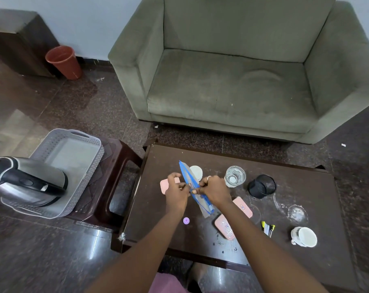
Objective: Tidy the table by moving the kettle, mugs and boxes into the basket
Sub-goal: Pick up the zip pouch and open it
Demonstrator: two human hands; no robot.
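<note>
Both hands hold a clear zip pouch with blue edging (202,205) above the dark table (306,208); my left hand (177,192) and my right hand (214,190) pinch its top edge. The steel kettle (29,182) lies in the grey basket (73,144) on a stool at the left. A white mug (304,236) lies at the table's right front. Another white cup (197,172) stands behind the pouch. A pink box (242,207) and a pink patterned box (224,227) lie under my right forearm. A third pink box (164,186) is partly hidden by my left hand.
A glass of water (235,176), a black mesh pen cup (261,186), a glass lid (297,214), markers (268,228) and a purple cap (186,220) are on the table. A grey sofa (242,81) stands behind. A red bin (64,62) is at the wall.
</note>
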